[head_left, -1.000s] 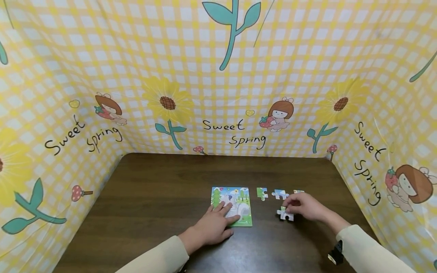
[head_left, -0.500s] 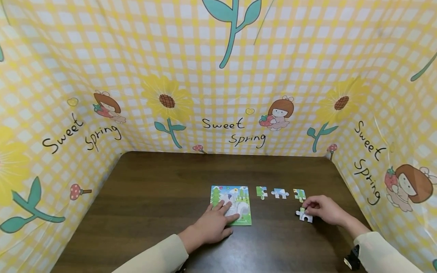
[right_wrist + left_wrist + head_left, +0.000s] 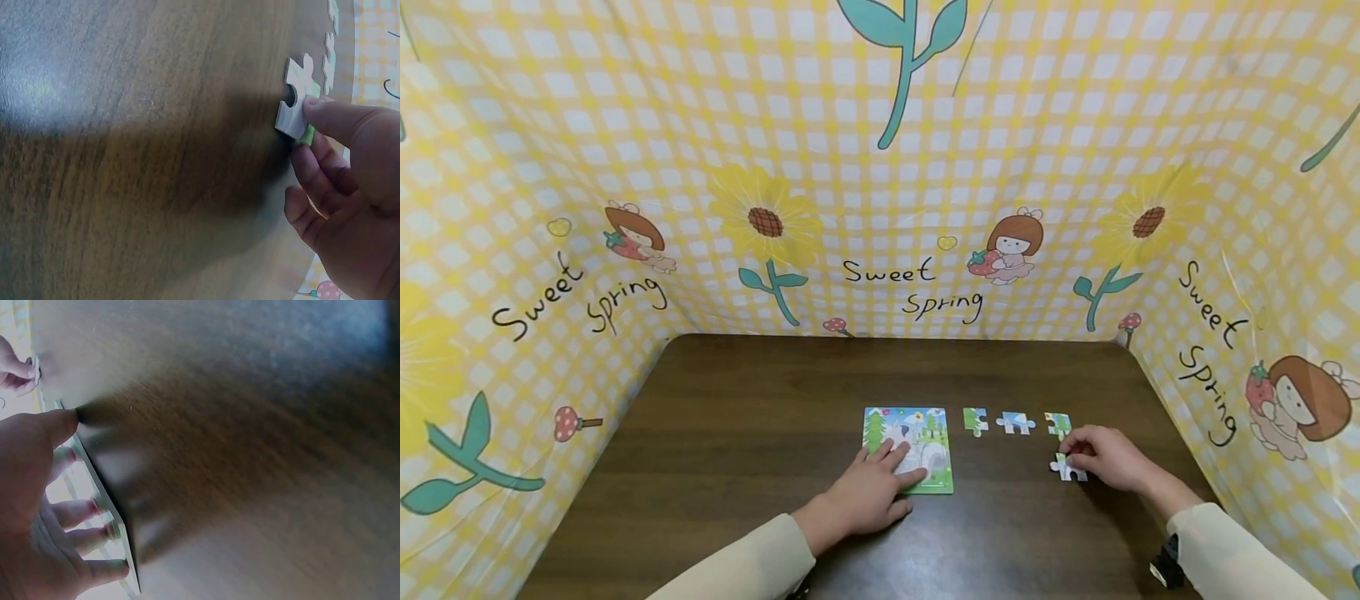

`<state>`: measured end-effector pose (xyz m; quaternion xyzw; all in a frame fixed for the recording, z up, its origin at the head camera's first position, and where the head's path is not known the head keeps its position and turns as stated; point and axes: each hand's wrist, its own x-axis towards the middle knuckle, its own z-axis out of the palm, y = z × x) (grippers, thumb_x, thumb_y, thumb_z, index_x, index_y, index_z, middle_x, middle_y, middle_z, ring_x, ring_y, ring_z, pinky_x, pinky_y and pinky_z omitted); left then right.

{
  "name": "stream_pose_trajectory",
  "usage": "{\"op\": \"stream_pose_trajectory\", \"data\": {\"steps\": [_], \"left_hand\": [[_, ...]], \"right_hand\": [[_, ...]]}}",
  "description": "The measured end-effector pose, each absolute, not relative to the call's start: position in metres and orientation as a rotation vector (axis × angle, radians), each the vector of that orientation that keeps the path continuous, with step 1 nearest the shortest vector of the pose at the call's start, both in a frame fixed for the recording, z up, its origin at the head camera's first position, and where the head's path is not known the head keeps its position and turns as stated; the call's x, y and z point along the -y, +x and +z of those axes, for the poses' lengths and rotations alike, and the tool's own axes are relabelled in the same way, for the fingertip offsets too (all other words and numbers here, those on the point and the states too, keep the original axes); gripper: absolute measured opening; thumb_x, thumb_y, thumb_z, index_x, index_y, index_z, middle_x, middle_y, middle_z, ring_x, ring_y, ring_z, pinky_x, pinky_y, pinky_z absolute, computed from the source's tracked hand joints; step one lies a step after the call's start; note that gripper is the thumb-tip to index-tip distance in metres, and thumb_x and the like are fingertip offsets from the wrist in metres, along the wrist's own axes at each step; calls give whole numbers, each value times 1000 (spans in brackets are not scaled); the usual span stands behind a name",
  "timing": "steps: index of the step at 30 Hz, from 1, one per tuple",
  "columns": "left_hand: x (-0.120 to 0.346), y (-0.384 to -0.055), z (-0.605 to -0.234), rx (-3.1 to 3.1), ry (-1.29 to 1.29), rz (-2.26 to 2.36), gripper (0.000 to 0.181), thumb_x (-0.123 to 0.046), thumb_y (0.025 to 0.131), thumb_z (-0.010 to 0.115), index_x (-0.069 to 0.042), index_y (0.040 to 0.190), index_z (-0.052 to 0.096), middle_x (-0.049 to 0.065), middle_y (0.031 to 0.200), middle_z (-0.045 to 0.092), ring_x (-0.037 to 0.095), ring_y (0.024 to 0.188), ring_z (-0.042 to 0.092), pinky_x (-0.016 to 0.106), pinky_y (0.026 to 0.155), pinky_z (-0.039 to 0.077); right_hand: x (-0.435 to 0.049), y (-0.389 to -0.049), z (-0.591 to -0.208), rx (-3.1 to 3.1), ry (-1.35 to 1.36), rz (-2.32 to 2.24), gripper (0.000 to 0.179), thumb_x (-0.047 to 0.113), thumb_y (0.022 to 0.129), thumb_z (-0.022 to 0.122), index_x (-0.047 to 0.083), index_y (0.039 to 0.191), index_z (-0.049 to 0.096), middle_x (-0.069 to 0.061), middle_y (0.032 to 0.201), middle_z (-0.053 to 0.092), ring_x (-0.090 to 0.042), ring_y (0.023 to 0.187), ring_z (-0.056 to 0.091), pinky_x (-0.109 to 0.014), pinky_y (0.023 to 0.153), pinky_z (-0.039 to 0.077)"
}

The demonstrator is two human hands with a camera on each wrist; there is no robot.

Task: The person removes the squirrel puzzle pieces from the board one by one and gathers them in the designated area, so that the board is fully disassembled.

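My left hand point(image 3: 871, 496) rests with spread fingers on a square puzzle board point(image 3: 937, 421) printed with trees and a grey-white figure. In the left wrist view the thumb lies past the board's edge, against the table. My right hand point(image 3: 1108, 460) pinches a puzzle piece point(image 3: 294, 112), mostly white with a bit of green, between thumb and fingers. It is tilted just in front of the rightmost of three loose pieces, a green one point(image 3: 1057, 422). Left of that lie a blue-and-white piece point(image 3: 1016, 422) and a green-and-blue piece point(image 3: 975, 421), in a row right of the board.
The dark wooden table point(image 3: 737, 417) is enclosed at the back and sides by a yellow checked cloth point(image 3: 880, 208) with flowers and cartoon figures. A black device point(image 3: 1167, 565) is strapped at my right wrist, by the sleeve.
My right hand has carried its piece to the right, uncovering the rightmost loose piece, then shifted slightly toward the back. My left hand has stayed on the board.
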<state>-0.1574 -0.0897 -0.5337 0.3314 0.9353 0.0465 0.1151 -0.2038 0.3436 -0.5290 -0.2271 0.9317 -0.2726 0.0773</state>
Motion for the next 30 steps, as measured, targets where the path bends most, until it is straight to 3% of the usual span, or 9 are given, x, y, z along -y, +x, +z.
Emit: {"op": "stream_pose_trajectory", "data": {"steps": [20, 30], "left_hand": [[93, -154, -543, -2748, 972, 196, 53, -50, 106, 49, -41, 157, 40, 9, 170, 26, 35, 157, 23, 65, 118, 29], [97, -157, -547, -2762, 1001, 229, 53, -50, 105, 51, -41, 157, 41, 7, 170, 27, 35, 156, 25, 65, 117, 29]], "right_hand": [[-343, -199, -532, -2836, -634, -767, 6, 9, 92, 75, 14, 95, 74, 6, 87, 62, 0, 74, 52, -25, 65, 47], [-321, -210, -510, -2837, -748, -755, 8, 8, 91, 76, 13, 96, 75, 9, 88, 68, 0, 77, 58, -26, 68, 51]]}}
